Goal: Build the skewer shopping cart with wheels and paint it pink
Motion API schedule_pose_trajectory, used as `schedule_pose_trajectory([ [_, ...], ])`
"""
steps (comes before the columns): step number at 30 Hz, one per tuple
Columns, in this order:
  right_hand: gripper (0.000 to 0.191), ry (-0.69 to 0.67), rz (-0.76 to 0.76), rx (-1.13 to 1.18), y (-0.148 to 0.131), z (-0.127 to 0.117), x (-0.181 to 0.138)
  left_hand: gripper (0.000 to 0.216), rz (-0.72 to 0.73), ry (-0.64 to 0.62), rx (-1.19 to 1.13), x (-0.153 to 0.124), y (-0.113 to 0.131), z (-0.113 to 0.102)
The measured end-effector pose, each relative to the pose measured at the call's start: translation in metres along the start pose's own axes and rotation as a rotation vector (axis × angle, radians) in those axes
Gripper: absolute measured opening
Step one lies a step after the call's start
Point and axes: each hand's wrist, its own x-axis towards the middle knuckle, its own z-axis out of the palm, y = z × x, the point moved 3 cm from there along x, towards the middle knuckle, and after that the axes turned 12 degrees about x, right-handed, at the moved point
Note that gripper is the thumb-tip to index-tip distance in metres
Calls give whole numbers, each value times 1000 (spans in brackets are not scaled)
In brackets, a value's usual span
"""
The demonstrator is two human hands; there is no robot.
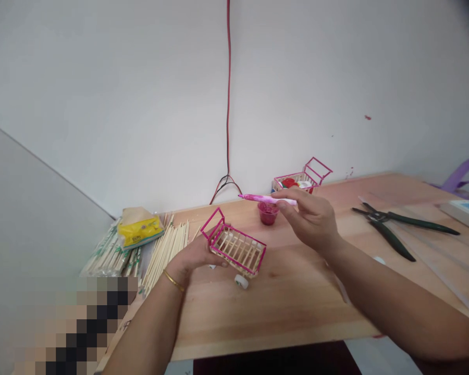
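My left hand (197, 255) is closed around a small cart made of thin wooden sticks (240, 249), holding it tilted above the table. The cart has magenta rim sticks, a magenta handle frame and a white wheel (241, 282) underneath. Between the thumb and fingers of my right hand (310, 216) is a white marker (262, 198), stained pink toward its tip, which points left. Just below the marker stands a small cup (268, 213) with magenta paint. The marker and the cart are apart. Part of my left hand is hidden behind the cart.
A similar magenta-rimmed cart (293, 177) with red and white contents stands by the wall. Dark-handled pruning shears (391, 219) lie at right. Loose sticks (168, 245), bagged sticks (101, 255) and a yellow packet (140, 232) are at left. A red-black cable (229, 94) hangs down the wall.
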Motion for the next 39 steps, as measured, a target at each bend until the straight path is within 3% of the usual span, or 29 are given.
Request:
schedule_pose_trajectory([
  [4,14,30,62,18,6,-4,-1,69,-27,-10,-91,1,0,2],
  [12,12,120,265,224,25,-6,-3,57,-45,224,-372,3,-7,-3],
  [15,14,103,325,273,30,-3,-6,64,-1,261,-465,4,-7,-5],
  [24,13,-14,302,243,17,4,-8,72,104,238,-591,7,-7,-1],
  [29,13,-70,299,197,12,5,-9,71,82,255,-629,8,-10,-2],
  [39,13,-141,217,331,0,9,-11,65,57,316,-653,8,-10,-5],
])
